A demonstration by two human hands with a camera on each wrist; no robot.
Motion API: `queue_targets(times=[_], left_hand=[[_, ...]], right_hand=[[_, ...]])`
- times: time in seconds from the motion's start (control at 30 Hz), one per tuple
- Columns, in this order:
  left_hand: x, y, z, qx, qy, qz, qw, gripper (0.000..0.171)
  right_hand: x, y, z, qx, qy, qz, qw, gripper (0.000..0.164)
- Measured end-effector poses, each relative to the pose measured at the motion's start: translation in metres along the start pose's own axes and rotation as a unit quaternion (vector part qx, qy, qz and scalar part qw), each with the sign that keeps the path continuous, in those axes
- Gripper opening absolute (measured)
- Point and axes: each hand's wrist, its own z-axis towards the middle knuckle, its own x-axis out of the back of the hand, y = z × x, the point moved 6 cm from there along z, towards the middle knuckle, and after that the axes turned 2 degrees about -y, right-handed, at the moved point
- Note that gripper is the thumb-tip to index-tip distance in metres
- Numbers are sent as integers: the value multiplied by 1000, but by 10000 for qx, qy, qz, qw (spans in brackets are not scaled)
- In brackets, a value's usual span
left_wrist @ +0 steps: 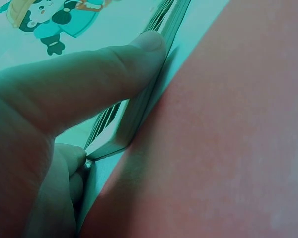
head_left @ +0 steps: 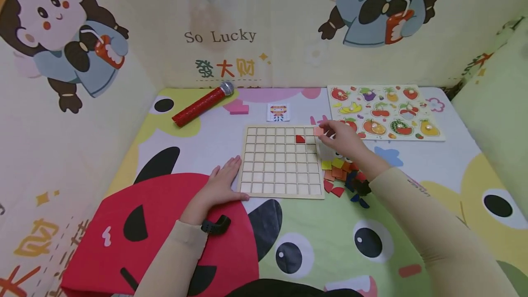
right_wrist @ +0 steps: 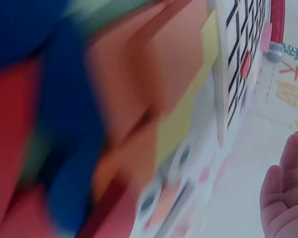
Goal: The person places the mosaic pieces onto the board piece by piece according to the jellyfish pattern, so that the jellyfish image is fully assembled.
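A wooden grid board (head_left: 280, 166) lies on the patterned cloth, with one red quarter-round tile (head_left: 300, 139) in an upper right cell. Against the board's left edge rests my left hand (head_left: 218, 184), fingers extended, its thumb (left_wrist: 149, 42) on the near edge in the left wrist view. My right hand (head_left: 342, 139) pinches a pink square tile (head_left: 318, 131) at the board's far right corner. Only part of the right hand (right_wrist: 288, 198) shows in the right wrist view, and the tile is out of sight there. Loose coloured tiles (head_left: 339, 173) are heaped beneath the right forearm.
Behind the board lies a small pattern card (head_left: 278, 112), with pink blocks (head_left: 239, 109) to its left. A red microphone (head_left: 202, 104) lies at the back left. At the back right is a fruit puzzle board (head_left: 387, 113). Printed cloth walls (head_left: 288, 68) stand around the table.
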Motion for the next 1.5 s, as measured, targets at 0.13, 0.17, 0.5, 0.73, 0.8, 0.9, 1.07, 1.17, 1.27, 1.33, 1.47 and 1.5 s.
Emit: queue_targets(times=[0.13, 0.17, 0.5, 0.73, 0.8, 0.9, 1.07, 1.17, 1.27, 1.33, 1.47, 1.5], left_hand=[[0, 1, -2, 40, 24, -74, 10000, 111], [-1, 0, -3, 34, 42, -80, 10000, 111], [1, 2, 0, -29, 49, -51, 10000, 111], [-1, 3, 2, -18, 53, -68, 10000, 111], [-1, 3, 1, 1, 44, -94, 9999, 111], [-1, 3, 1, -2, 11, -63, 10000, 111], [1, 2, 2, -6, 46, -48, 10000, 111], [1, 2, 2, -30, 54, -57, 10000, 111], [0, 1, 1, -19, 41, -47, 10000, 111], [-1, 1, 1, -25, 44, -61, 10000, 111], [-1, 0, 2, 0, 52, -58, 10000, 111], [0, 1, 2, -4, 48, -49, 10000, 111]], right_hand=[[-20, -11, 16, -82, -119, 205, 9997, 37], [-25, -14, 20, -92, -171, 222, 9996, 37], [-45, -24, 37, -243, -362, 407, 9982, 37], [-47, -26, 40, -162, -477, 310, 9982, 37], [-50, -27, 41, -148, -532, 245, 9982, 37], [-52, -27, 42, -152, -562, 183, 9981, 37], [-52, -28, 44, -93, -575, 134, 9982, 37], [-54, -28, 45, -30, -594, 55, 9982, 37], [-55, -27, 46, 65, -581, -68, 9983, 37], [-55, -27, 47, 133, -564, -174, 9982, 37], [-55, -27, 49, 162, -519, -399, 9977, 37], [-55, -27, 50, 162, -515, -464, 9975, 37]])
